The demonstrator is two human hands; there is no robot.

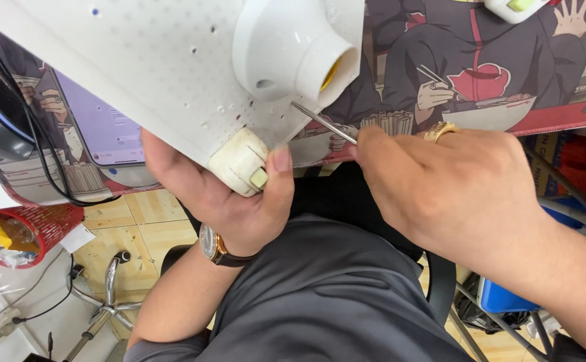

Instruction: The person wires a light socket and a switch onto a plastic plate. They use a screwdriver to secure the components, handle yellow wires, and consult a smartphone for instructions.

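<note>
A white perforated board (152, 60) carries a white lamp socket (293, 50) and a cream switch (239, 162) at its near corner. My left hand (232, 201), with a wristwatch, grips that corner, thumb pressed beside the switch. My right hand (447, 188), wearing a gold ring, holds a thin metal screwdriver (323, 123) whose tip touches the board just below the socket. The tool's handle is hidden inside my fist.
A printed desk mat (501, 74) covers the table edge. A phone (102, 131) lies under the board at left, beside black cables (38, 147). Below: a red basket (35, 224), a chair base (108, 302), tiled floor and a blue box (501, 298).
</note>
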